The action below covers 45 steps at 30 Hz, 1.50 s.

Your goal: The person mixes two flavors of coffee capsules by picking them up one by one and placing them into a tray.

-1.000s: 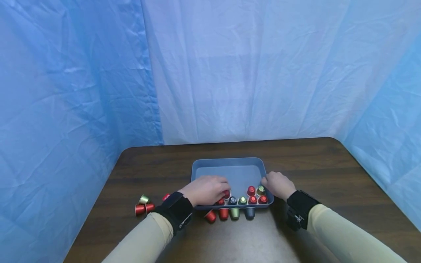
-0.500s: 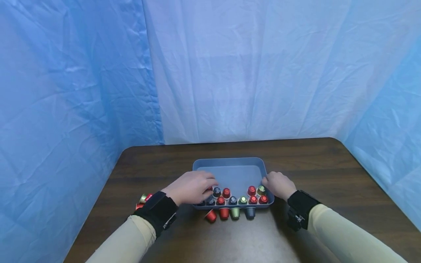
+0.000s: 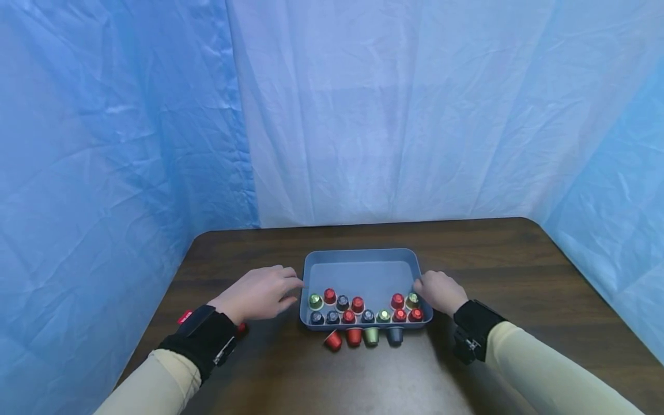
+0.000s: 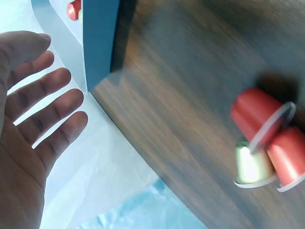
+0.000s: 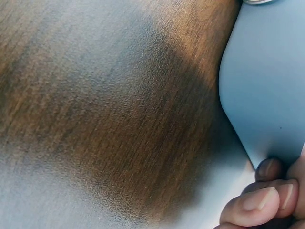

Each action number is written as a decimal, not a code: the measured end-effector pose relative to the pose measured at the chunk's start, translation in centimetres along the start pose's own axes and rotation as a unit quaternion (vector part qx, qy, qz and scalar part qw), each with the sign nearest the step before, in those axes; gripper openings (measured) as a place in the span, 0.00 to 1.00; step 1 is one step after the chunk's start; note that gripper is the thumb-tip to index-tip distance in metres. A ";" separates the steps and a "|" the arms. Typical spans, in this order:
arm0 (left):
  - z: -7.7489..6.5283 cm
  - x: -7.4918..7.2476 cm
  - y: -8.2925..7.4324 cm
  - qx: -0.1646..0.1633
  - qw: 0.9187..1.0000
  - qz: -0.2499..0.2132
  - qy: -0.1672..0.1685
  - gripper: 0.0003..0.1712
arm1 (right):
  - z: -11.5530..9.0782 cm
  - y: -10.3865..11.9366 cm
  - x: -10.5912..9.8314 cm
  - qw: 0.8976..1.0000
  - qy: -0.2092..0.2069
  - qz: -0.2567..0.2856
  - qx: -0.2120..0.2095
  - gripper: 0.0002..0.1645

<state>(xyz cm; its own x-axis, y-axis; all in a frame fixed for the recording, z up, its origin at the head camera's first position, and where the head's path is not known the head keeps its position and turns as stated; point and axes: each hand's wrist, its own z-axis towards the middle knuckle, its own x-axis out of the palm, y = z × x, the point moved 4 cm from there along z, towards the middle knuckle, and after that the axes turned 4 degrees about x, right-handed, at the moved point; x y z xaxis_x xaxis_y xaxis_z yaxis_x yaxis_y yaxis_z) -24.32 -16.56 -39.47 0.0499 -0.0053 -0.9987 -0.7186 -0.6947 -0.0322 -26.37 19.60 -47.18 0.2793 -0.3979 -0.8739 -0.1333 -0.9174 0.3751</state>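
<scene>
My left hand [image 3: 261,293] hovers beside the left rim of a blue-grey tray [image 3: 363,271], its fingers spread and nothing in them. In the left wrist view its palm [image 4: 24,157] is bare. With curled fingers my right hand [image 3: 442,292] grips the tray's right rim; in the right wrist view those fingers [image 5: 257,205] sit against the tray wall [image 5: 267,86]. Inside the tray, coffee capsules stand lid-down along the front: a full front row and a partial second row with a green capsule [image 3: 315,301] at left and a red capsule [image 3: 397,301] towards the right.
Several capsules, among them a red capsule [image 3: 334,340] and a dark blue capsule [image 3: 395,336], lie before the tray's front edge. Two red capsules and a green capsule [image 4: 252,164] lie on the wooden table [image 4: 143,119], mostly hidden by my left wrist in the head view.
My left hand has let go of a red capsule in the tray's second row, then moved left out over the tray's left rim. The right hand and tray have stayed put.
</scene>
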 end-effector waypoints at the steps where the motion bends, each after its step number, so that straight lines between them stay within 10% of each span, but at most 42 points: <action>1: -0.2 0.0 0.2 -0.003 1.000 0.000 0.002 0.20 | 0.0 0.0 0.0 1.000 0.000 0.000 0.001 0.22; 25: -5.6 0.7 4.2 -0.049 0.998 0.011 0.041 0.20 | -0.1 -0.1 0.1 1.000 -0.006 0.004 -0.004 0.21; 45: -7.3 3.8 4.5 0.001 0.998 0.017 0.058 0.15 | -0.1 -0.1 0.1 1.000 0.000 0.010 0.001 0.21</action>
<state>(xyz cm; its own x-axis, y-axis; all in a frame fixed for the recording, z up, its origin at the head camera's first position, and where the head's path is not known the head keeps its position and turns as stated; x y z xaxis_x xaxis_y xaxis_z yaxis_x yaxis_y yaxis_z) -22.28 -24.99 -43.16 0.1048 -0.1123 -0.9881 -0.7233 -0.6906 0.0018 -26.28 19.69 -47.29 0.2759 -0.4157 -0.8666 -0.1402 -0.9094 0.3916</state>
